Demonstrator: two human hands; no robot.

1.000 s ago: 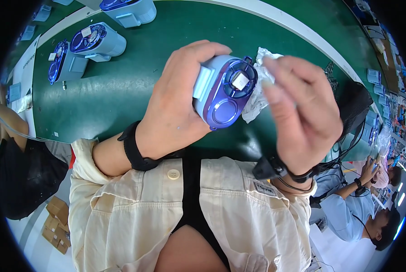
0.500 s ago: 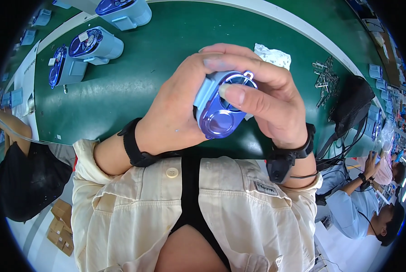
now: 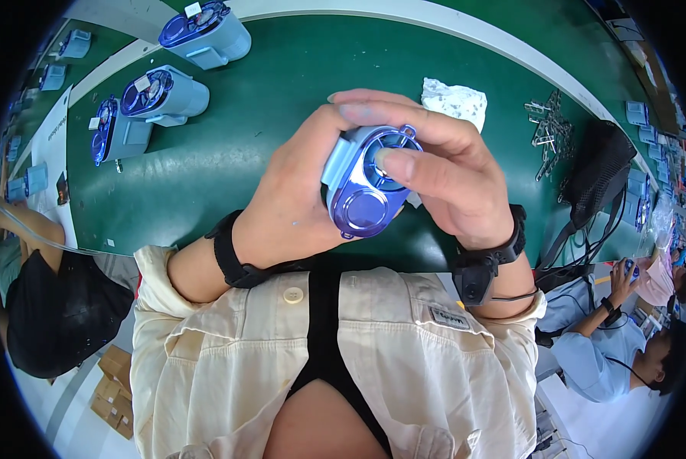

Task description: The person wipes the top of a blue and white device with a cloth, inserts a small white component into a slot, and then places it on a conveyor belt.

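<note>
My left hand (image 3: 278, 191) is wrapped round a light blue plastic case with a shiny blue oval top (image 3: 364, 213), holding it above the table near my chest. The top faces up, with one smooth disc and one round spoked opening. A small clear loop stands at its far end, and a light blue bar runs along its left side. My right hand (image 3: 461, 180) curls round the far right side of the same case. Its thumb presses on the spoked opening and hides part of it. The case's underside is out of sight.
Similar blue cases (image 3: 178, 92) stand at the table's far left. Beyond my right hand lie a crumpled white sheet (image 3: 454, 103) and a heap of small metal clips (image 3: 549, 138). A black mesh bag (image 3: 597, 172) with cords sits at the right edge. People sit on both sides.
The case and both hands have shifted slightly left, and the case is tipped a little so more of its top shows. The right thumb stays on the opening.
</note>
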